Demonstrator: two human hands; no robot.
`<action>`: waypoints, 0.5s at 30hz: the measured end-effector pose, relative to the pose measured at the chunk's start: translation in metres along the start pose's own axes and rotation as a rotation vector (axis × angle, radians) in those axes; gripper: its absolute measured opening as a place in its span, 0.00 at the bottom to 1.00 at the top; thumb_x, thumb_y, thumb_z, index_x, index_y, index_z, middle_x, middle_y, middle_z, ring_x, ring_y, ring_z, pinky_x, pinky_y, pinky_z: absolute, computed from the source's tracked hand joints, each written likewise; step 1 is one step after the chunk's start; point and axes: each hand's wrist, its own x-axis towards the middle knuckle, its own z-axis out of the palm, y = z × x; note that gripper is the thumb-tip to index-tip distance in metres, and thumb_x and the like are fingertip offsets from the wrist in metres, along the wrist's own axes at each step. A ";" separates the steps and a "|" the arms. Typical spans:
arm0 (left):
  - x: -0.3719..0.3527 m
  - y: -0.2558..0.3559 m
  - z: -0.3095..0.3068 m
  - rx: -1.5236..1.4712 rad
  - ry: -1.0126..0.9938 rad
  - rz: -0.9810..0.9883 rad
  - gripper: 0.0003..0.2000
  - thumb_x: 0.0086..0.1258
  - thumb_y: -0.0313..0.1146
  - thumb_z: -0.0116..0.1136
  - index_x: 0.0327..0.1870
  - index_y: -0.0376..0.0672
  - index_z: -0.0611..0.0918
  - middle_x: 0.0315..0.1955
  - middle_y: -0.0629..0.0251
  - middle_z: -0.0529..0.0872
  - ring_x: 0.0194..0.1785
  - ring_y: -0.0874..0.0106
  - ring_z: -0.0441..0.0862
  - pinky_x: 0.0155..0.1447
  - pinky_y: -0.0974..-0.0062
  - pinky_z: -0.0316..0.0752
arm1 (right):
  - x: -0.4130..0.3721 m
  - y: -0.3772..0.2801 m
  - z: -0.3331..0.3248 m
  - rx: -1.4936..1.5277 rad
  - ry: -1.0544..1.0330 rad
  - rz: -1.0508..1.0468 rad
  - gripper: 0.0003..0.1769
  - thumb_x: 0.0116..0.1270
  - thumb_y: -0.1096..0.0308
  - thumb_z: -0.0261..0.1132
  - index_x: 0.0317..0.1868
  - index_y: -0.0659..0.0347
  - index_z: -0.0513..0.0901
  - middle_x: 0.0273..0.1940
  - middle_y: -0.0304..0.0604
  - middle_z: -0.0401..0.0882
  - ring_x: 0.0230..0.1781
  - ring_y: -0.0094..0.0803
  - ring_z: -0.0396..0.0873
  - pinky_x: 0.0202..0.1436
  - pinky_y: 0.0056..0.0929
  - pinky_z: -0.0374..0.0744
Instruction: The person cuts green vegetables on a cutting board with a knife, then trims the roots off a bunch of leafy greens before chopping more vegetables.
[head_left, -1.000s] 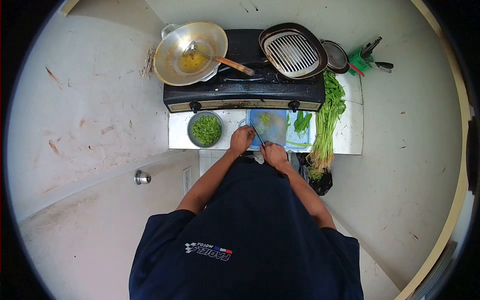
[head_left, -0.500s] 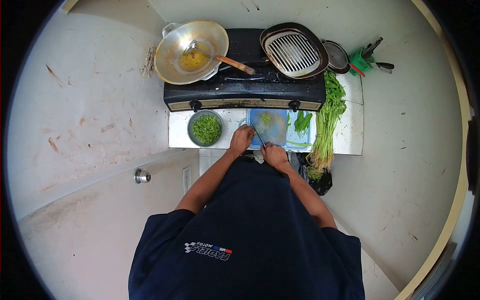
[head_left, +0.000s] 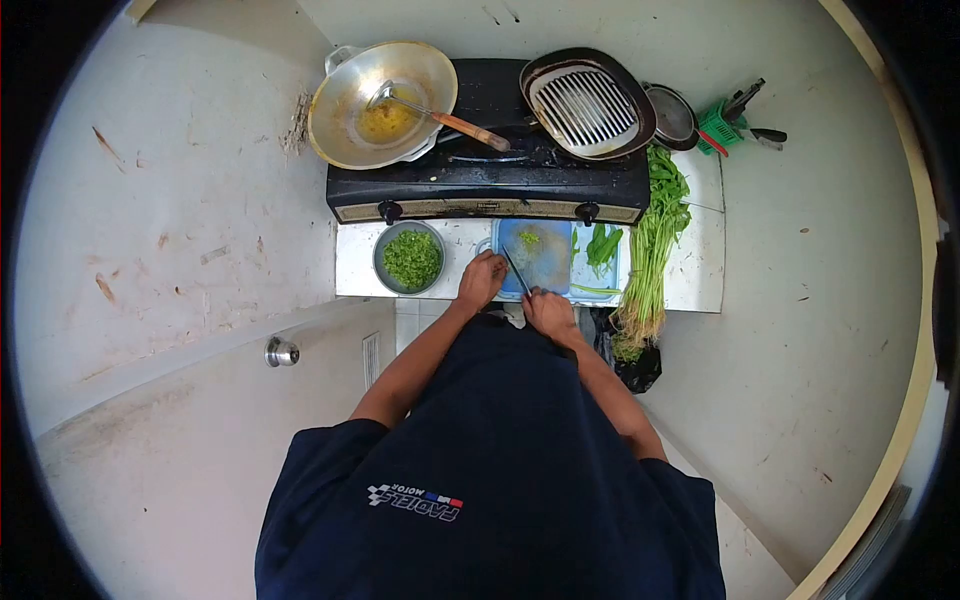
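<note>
In the head view, a blue cutting board point(head_left: 552, 262) lies on a light blue tray point(head_left: 611, 284) at the counter's front edge. My right hand point(head_left: 549, 312) is closed around the handle of a knife point(head_left: 517, 270), whose blade slants forward and left over the board. My left hand point(head_left: 483, 278) is closed at the board's left edge, close to the blade; what its fingers pinch is too small to make out. A few chopped green bits point(head_left: 529, 238) lie near the board's far edge. Loose green leaves point(head_left: 603, 246) rest on the tray to the right.
A grey bowl of chopped greens point(head_left: 411, 259) stands at the left. Long leafy stalks with roots point(head_left: 650, 250) hang over the counter's right edge. Behind is a black stove point(head_left: 490, 185) bearing a wok point(head_left: 340, 135) with a ladle point(head_left: 465, 128) and a grill pan point(head_left: 640, 115).
</note>
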 end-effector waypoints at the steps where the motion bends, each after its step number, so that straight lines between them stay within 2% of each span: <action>1: 0.000 0.000 -0.001 0.010 -0.010 0.002 0.03 0.65 0.25 0.64 0.36 0.35 0.85 0.32 0.53 0.83 0.40 0.52 0.84 0.48 0.57 0.80 | -0.002 0.004 0.001 0.002 0.008 -0.022 0.24 0.78 0.50 0.55 0.43 0.67 0.82 0.30 0.62 0.86 0.33 0.62 0.87 0.42 0.56 0.84; 3: 0.001 0.000 -0.002 0.028 -0.032 0.008 0.03 0.65 0.25 0.64 0.37 0.35 0.85 0.32 0.53 0.83 0.40 0.52 0.84 0.47 0.58 0.80 | -0.006 0.007 -0.001 0.004 0.025 -0.065 0.24 0.78 0.50 0.55 0.44 0.66 0.83 0.30 0.61 0.86 0.33 0.62 0.86 0.42 0.57 0.84; 9: 0.000 -0.002 -0.002 -0.011 -0.018 0.012 0.04 0.65 0.26 0.65 0.38 0.36 0.85 0.32 0.53 0.83 0.40 0.53 0.84 0.46 0.58 0.80 | -0.019 0.012 -0.014 0.015 -0.079 -0.014 0.24 0.77 0.49 0.56 0.43 0.64 0.85 0.31 0.62 0.86 0.34 0.61 0.87 0.43 0.58 0.83; 15: 0.000 -0.002 -0.003 0.011 -0.016 -0.010 0.04 0.65 0.26 0.65 0.39 0.38 0.86 0.33 0.55 0.83 0.40 0.54 0.85 0.47 0.59 0.80 | -0.025 0.017 -0.020 -0.007 -0.066 0.022 0.24 0.76 0.48 0.57 0.44 0.62 0.85 0.30 0.61 0.86 0.34 0.62 0.87 0.43 0.58 0.83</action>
